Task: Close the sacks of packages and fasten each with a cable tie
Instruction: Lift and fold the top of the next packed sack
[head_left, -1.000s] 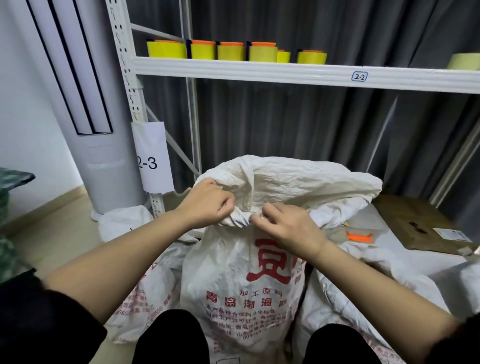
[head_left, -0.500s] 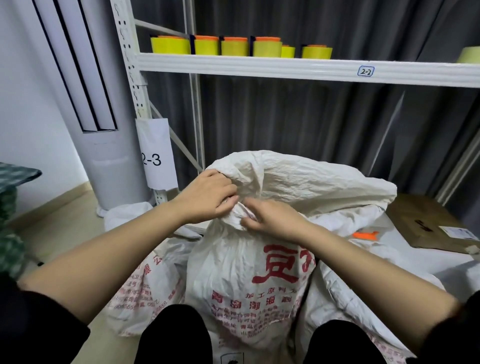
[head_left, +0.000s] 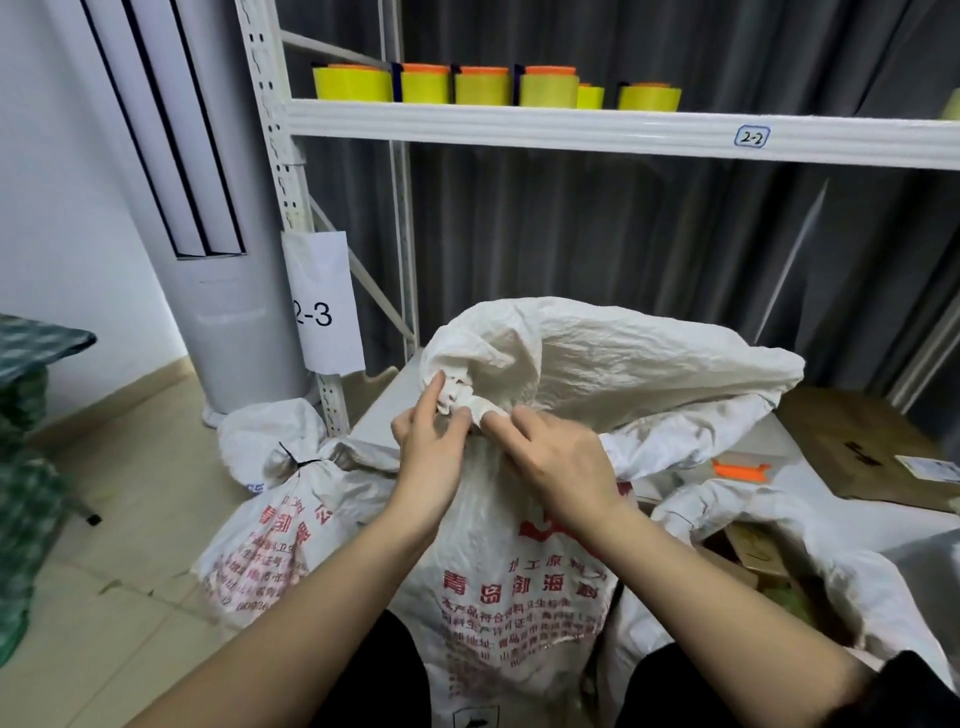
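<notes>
Soft woven sack, gathered at the neck

The left hand (head_left: 431, 457) and right hand (head_left: 558, 457) pinch the crinkly, limp sack (head_left: 519, 571) mouth; it likely bunches easily there.

Crinkled matt woven-plastic sack (head_left: 519, 561), painted metal shelf (head_left: 519, 130), glossy tape rolls (head_left: 483, 88)

I'm looking into a storeroom or small parcel warehouse. A white slotted-steel rack (head_left: 298, 171) stands ahead, its shelf beam (head_left: 571, 130) tagged "2-2" and a paper sign (head_left: 324, 301) reading "2-3" hanging on the upright. Yellow tape rolls (head_left: 483, 87) line the shelf's left end. White woven sacks (head_left: 519, 571) crowd the tiled floor (head_left: 104, 597), and flat cardboard (head_left: 857, 447) lies at the low shelf's right edge, possibly packaging.
</notes>
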